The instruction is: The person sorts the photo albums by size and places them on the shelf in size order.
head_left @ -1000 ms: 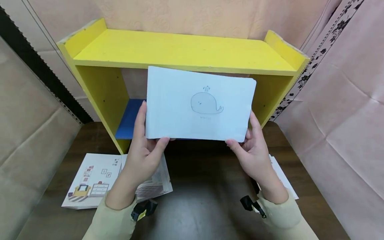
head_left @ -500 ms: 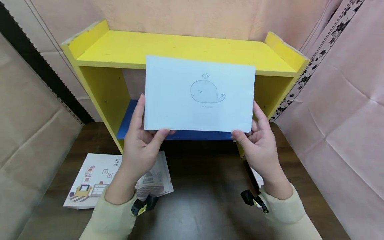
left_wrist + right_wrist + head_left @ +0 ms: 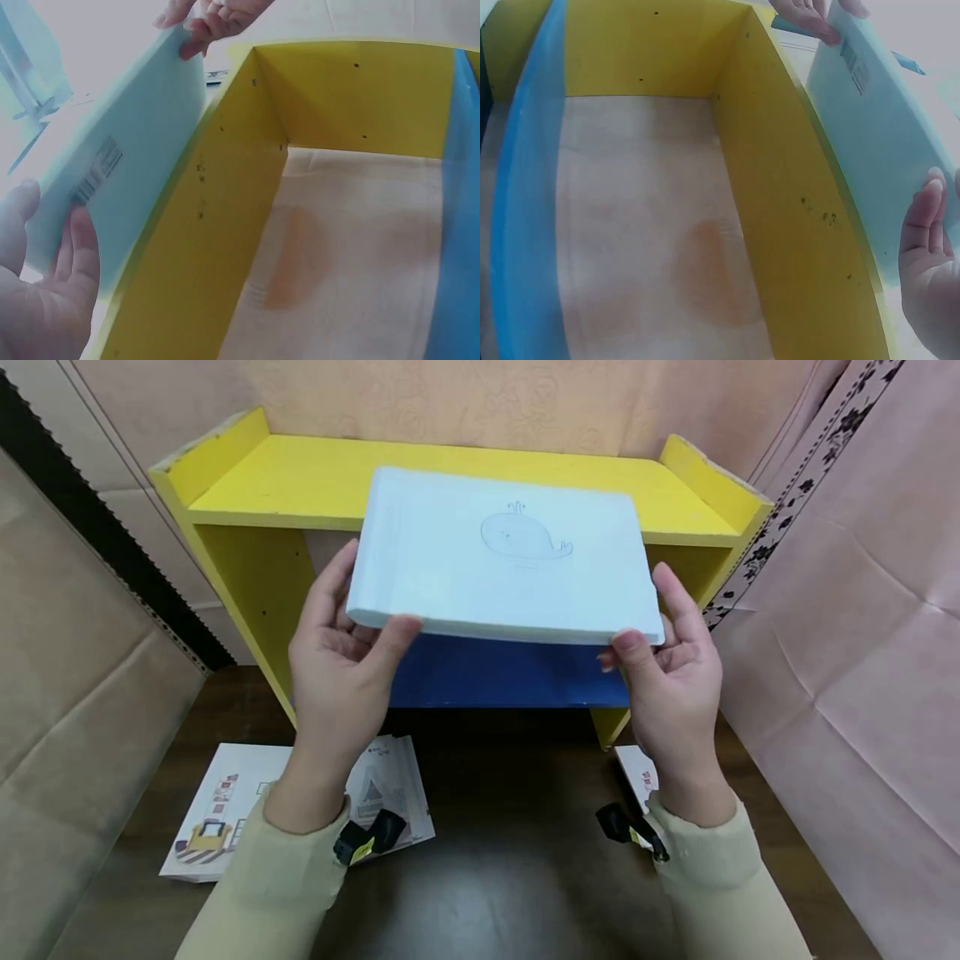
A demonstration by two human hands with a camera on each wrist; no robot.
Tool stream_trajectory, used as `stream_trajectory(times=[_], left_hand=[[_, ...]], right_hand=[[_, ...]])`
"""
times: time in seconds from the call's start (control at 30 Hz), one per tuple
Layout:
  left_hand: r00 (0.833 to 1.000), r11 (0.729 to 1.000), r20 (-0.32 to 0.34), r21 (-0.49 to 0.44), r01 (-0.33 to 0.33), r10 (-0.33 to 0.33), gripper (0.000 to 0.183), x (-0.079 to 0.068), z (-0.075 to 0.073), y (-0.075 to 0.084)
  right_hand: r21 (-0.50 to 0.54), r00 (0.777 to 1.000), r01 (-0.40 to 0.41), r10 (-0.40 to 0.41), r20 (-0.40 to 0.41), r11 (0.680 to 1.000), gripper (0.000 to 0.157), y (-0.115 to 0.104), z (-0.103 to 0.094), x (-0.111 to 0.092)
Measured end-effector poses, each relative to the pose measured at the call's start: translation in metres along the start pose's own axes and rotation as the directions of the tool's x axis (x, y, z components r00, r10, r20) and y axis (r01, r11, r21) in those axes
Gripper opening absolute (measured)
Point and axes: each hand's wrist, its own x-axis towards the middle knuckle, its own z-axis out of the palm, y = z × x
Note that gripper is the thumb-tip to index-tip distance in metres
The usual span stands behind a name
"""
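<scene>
Basically, pale blue book (image 3: 480, 578) held two-handed at yellow shelf unit (image 3: 693, 497)

Book sits upper middle of frame, tilted, overlapping the unit's front top edge; can't tell if they touch. Raised ends of the unit are upper left and upper right, both well apart from the book. Blue board (image 3: 510, 675) shows below the book's lower edge, then dark table (image 3: 495, 827) runs down lower center.

Grip: left hand (image 3: 337, 668) pinches near the lower-left corner, thumb on near edge, fingers underneath, gap just the book's thickness. Right hand (image 3: 678, 689) pinches the lower-right corner likewise. Whale drawing (image 3: 517, 537) faces up, between the hands; barcode label (image 3: 99, 171) on underside, just beside left fingertips.

Compartment lies between yellow top and blue board; wrist views show pinkish backing (image 3: 367, 240) in it. Lower left: white illustrated book (image 3: 217, 818), partly hidden, printed booklet (image 3: 397, 785) near it. White item (image 3: 637, 770) lower right, partly hidden by right wrist.
</scene>
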Motion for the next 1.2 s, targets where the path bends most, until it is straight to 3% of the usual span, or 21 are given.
stream_trajectory(times=[0.2, 0.4, 0.83, 1.2], left_hand=[[1.0, 1.0, -0.019, 0.001, -0.007, 0.007, 0.062, 0.017, 0.011, 0.006], [1.0, 1.0, -0.02, -0.03, 0.002, -0.003, 0.056, 0.032, 0.014, -0.001], [0.989, 0.987, 0.062, 0.096, 0.129, -0.135, 0.047, 0.06, 0.007, -0.012], [0.971, 0.947, -0.009, 0.218, 0.235, -0.238, 0.051, 0.071, 0.008, -0.011]], right_hand=[[-0.013, 0.999, 0.04, -0.04, -0.015, 0.999, 0.062, 0.0, 0.007, 0.022], [-0.022, 0.998, -0.01, 0.009, -0.058, 1.0, 0.058, 0.003, 0.009, 0.042], [-0.25, 0.99, -0.075, 0.043, -0.132, 0.965, 0.054, 0.009, 0.011, 0.071], [-0.371, 0.987, -0.112, 0.059, -0.152, 0.922, 0.054, 0.001, 0.019, 0.077]])
